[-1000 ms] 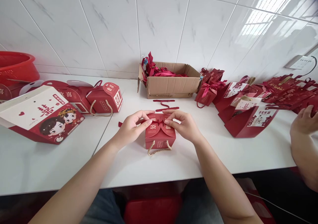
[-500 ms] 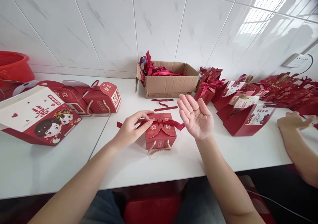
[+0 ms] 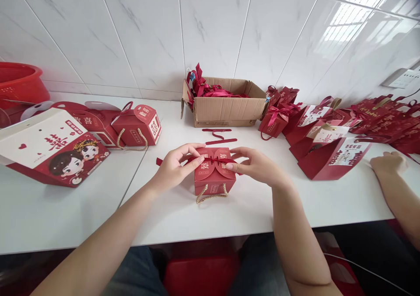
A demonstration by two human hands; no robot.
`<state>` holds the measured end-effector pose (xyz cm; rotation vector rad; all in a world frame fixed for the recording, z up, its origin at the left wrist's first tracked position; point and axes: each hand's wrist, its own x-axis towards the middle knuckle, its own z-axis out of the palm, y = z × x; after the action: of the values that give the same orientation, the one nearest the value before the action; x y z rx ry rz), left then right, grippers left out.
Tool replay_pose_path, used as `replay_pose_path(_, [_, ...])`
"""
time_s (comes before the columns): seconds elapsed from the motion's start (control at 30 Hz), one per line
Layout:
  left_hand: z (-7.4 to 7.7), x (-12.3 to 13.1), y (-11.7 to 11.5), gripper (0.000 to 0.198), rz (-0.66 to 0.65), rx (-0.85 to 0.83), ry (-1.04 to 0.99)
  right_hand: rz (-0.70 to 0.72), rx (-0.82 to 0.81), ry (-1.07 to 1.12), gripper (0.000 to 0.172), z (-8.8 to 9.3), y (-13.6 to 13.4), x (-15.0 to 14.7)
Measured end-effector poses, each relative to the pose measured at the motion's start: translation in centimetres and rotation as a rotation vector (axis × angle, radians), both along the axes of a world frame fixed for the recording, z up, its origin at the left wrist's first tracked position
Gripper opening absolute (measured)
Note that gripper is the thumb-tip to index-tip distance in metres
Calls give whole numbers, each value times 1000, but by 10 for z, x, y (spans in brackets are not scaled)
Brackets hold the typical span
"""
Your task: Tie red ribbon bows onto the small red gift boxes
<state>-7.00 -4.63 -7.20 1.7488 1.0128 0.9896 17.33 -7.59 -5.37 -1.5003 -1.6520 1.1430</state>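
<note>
Right hand point(image 3: 257, 165) drops from raised open palm to ribbon point(image 3: 223, 160), pinching it at 3 o'clock on box point(image 3: 215, 177); left hand point(image 3: 176, 165) pinches at 9. Box sits at carton's point(image 3: 229, 111) 6 o'clock.

From here I see smooth card on the gift box point(image 3: 211, 171), satiny ribbon point(image 3: 220, 161), twisted cord handle point(image 3: 212, 196), matt corrugated carton point(image 3: 229, 110), glossy wall tiles point(image 3: 213, 29).
</note>
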Motion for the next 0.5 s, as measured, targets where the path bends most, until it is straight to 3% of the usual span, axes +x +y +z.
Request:
replay_pose_path(0.1, [0, 0, 0, 24, -3, -5, -2, -16, -47, -56, 48, 0, 2, 6])
replay_pose_path(0.2, [0, 0, 0, 23, 3, -3, -2, -159, 143, 273, 50, 6, 3, 7])
replay_pose_path(0.27, [-1, 0, 0, 22, 9, 6, -4, -116, 233, 588, 54, 11, 1, 5])
replay_pose_path(0.33, [-2, 0, 1, 22, 9, 19, -13, -2, 214, 754, 58, 14, -1, 1])
replay_pose_path(0.5, [-2, 0, 1, 23, -9, 19, -25, 33, 119, 788, 63, 10, -6, -7])
